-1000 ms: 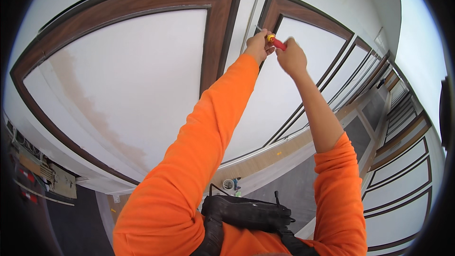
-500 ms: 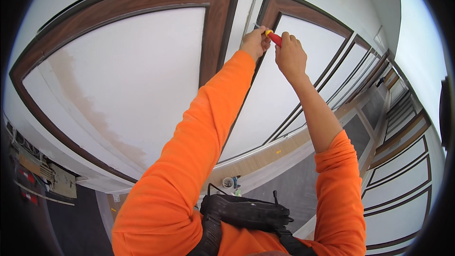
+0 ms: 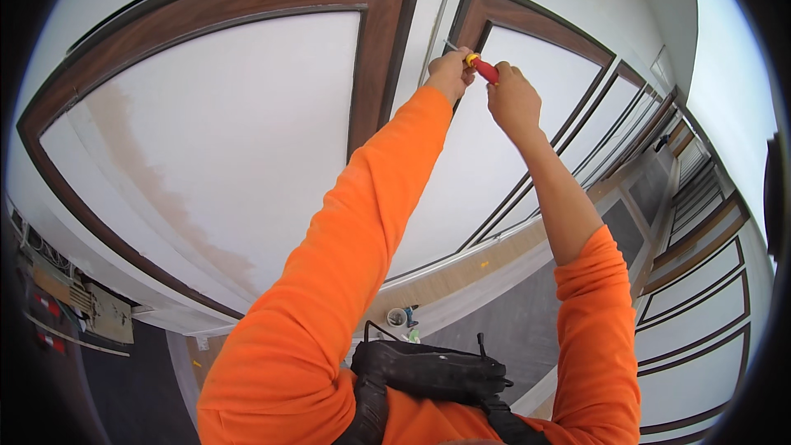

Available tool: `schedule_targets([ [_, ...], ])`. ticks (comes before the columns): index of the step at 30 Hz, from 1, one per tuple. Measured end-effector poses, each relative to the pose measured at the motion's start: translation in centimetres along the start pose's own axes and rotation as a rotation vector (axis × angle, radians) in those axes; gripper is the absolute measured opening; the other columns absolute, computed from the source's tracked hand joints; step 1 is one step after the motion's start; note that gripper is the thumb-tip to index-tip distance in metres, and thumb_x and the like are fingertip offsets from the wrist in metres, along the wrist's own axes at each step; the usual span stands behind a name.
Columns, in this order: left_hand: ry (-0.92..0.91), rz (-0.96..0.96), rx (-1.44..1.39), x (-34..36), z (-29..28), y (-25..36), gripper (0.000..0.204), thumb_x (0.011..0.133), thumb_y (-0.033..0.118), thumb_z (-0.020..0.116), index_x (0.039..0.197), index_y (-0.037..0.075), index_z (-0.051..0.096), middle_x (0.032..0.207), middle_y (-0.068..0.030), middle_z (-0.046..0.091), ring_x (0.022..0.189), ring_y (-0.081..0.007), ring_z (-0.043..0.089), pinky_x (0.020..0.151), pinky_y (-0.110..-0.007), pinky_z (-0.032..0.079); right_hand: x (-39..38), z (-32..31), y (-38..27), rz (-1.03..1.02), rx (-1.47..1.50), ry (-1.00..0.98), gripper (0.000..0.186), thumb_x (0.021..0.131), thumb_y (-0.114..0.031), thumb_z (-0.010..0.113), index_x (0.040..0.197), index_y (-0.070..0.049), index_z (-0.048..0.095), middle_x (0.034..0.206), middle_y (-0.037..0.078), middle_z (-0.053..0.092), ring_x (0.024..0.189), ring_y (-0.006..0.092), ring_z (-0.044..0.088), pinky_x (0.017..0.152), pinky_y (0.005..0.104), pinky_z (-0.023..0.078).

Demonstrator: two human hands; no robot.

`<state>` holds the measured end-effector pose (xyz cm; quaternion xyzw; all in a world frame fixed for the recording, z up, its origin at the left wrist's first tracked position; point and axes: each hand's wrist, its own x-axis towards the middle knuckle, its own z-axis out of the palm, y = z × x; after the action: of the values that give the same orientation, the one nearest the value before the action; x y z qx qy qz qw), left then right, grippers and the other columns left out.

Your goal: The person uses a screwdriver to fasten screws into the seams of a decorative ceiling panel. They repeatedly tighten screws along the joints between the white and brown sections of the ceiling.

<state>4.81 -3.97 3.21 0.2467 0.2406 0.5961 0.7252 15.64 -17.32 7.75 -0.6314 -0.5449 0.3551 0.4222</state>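
A screwdriver [image 3: 486, 71] with a red and yellow handle slants up and left against the wall. My right hand [image 3: 514, 105] is closed round the back end of its handle. By the yellow collar, the curled fingers of my left hand [image 3: 449, 76] are closed at the shaft, and they hide part of it. The bare tip shows past that hand, near the corner of a dark wooden frame [image 3: 475, 18]. What the tip touches is too small to make out. A narrow vertical metal strip [image 3: 443, 12] runs just left of the tip.
A large wood-framed white panel [image 3: 231, 132] fills the left. Below are a white bucket [image 3: 397, 317] and a blue-green power tool [image 3: 413, 314] on the floor. A black bag [image 3: 428, 368] hangs on my chest. Boards and clutter [image 3: 99, 313] stand at lower left.
Both hands and the screwdriver have shifted slightly right and down. More of the screwdriver's tip shows past my left hand. Both hands keep their hold.
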Motion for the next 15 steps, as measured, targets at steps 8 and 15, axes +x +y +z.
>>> schedule_targets([
  [8,-0.033,-0.056,-0.032,0.2,0.0,-0.3,0.017,0.104,0.021,0.057,0.101,0.007,0.068,0.096,-0.0067,0.075,0.070,-0.0120,0.063,0.057,-0.027,0.046,3.4,-1.1,2.1,0.009,0.248,-0.216,0.037,0.106,-0.039,0.049,0.099,-0.006,0.064,0.074,0.005,0.063,0.067,0.0217,0.065,0.064,0.0352,0.055],
  [15,0.117,-0.048,-0.014,2.0,0.0,0.7,0.014,0.100,0.018,0.064,0.098,0.006,0.070,0.089,-0.0062,0.071,0.070,-0.0142,0.064,0.058,-0.028,0.048,2.6,0.9,3.1,-0.528,-0.538,0.345,0.033,0.100,-0.034,0.061,0.104,-0.001,0.063,0.080,0.013,0.067,0.077,0.0286,0.069,0.070,0.0405,0.055],
])
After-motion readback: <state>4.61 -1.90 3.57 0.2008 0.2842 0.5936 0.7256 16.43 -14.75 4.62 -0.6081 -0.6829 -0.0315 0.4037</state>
